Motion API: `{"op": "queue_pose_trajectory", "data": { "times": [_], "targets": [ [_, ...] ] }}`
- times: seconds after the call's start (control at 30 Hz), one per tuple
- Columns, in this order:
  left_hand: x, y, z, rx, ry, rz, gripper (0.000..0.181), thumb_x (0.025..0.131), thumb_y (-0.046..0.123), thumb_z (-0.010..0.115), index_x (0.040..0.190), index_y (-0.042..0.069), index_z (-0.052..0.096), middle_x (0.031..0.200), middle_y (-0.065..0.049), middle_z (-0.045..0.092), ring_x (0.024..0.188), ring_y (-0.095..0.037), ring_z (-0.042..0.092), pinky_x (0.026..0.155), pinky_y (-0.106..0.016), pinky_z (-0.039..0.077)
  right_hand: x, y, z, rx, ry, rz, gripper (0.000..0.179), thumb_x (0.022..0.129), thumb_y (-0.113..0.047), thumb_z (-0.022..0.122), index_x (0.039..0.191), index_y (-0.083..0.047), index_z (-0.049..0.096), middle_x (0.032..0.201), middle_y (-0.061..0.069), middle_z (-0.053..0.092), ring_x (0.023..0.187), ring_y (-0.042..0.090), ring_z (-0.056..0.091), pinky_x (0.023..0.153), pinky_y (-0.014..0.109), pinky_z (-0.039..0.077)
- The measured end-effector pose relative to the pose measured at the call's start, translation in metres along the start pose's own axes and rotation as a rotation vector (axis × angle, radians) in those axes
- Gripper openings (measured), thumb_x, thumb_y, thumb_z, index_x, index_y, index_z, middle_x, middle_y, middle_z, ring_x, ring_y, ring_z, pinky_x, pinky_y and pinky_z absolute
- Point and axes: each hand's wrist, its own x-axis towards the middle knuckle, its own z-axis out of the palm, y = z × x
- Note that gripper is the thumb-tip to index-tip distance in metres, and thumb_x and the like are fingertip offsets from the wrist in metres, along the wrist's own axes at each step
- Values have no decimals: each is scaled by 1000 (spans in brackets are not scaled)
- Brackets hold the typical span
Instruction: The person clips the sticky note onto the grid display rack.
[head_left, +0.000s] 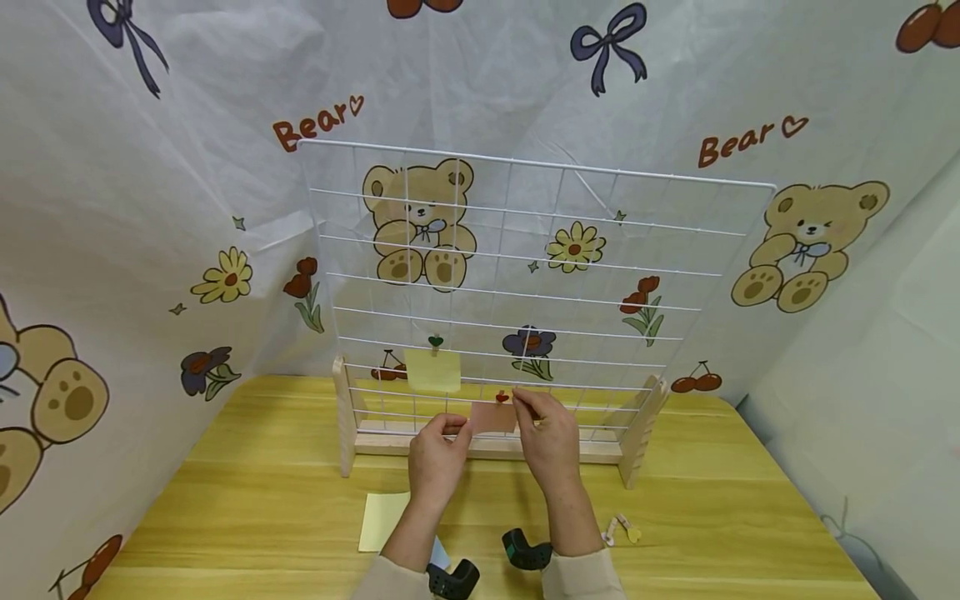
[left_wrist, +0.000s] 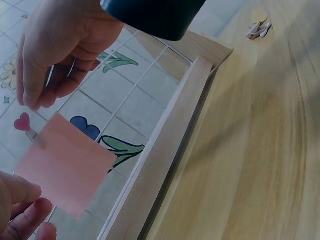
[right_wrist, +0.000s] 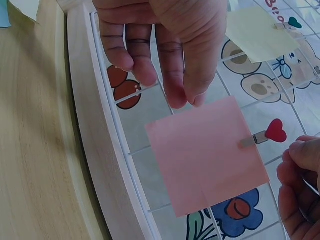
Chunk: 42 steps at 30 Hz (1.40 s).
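Note:
A pink sticky note point(head_left: 492, 417) hangs low on a white wire grid point(right_wrist: 232, 92), held at its upper edge by a small clip with a red heart point(right_wrist: 276, 131). My left hand point(head_left: 438, 457) is at the note's left edge, thumb and fingertips right by the paper. On the other side, my right hand point(head_left: 550, 433) hovers beside the red heart, fingers loosely bent with nothing between them; the left wrist view shows a gap between its fingertips and the clip. Up and to the left, a pale yellow note point(head_left: 432, 371) hangs from a clip with a green heart point(head_left: 435, 342).
The grid stands in a wooden base point(head_left: 491, 446) on the wood-grain table point(head_left: 262, 500). Yellow paper point(head_left: 381, 518) and a bit of blue paper point(head_left: 440, 553) lie by my left forearm. Loose clips point(head_left: 621, 530) lie right of my right wrist. Printed cloth hangs behind.

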Motion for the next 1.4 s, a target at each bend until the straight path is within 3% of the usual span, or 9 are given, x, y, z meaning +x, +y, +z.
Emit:
{"op": "queue_pose_trajectory", "data": {
  "times": [0.2, 0.67, 1.07, 1.4],
  "targets": [
    [-1, 2, -1, -2, -8, -12, 5, 90, 21, 77, 92, 17, 77, 85, 4, 77, 66, -7, 62, 59, -26, 46, -1, 2, -2, 7, -21, 44, 14, 89, -2, 77, 101, -7, 81, 90, 6, 78, 74, 19, 70, 67, 32, 58],
    [-3, 10, -3, -5, -33, 27, 6, 90, 21, 77, 94, 17, 77, 86, 4, 78, 67, -7, 63, 58, -26, 48, -6, 6, -9, 12, -65, 163, 11, 90, -3, 75, 98, -6, 80, 86, 7, 77, 72, 18, 68, 66, 31, 58],
    [-7, 18, -7, 5, -91, 40, 9, 90, 22, 77, 96, 15, 77, 86, 3, 78, 68, -7, 63, 57, -26, 47, -19, 24, -32, -2, -219, 438, 13, 94, -12, 71, 103, -10, 79, 93, 6, 78, 83, 19, 69, 71, 29, 55],
    [-12, 26, -10, 5, -122, 65, 9, 90, 24, 78, 94, 16, 77, 85, 1, 78, 67, -7, 63, 56, -24, 46, -22, 28, -50, -35, -319, 488, 14, 95, -14, 69, 103, -7, 78, 95, 6, 76, 86, 19, 67, 73, 31, 54]
  ]
}}
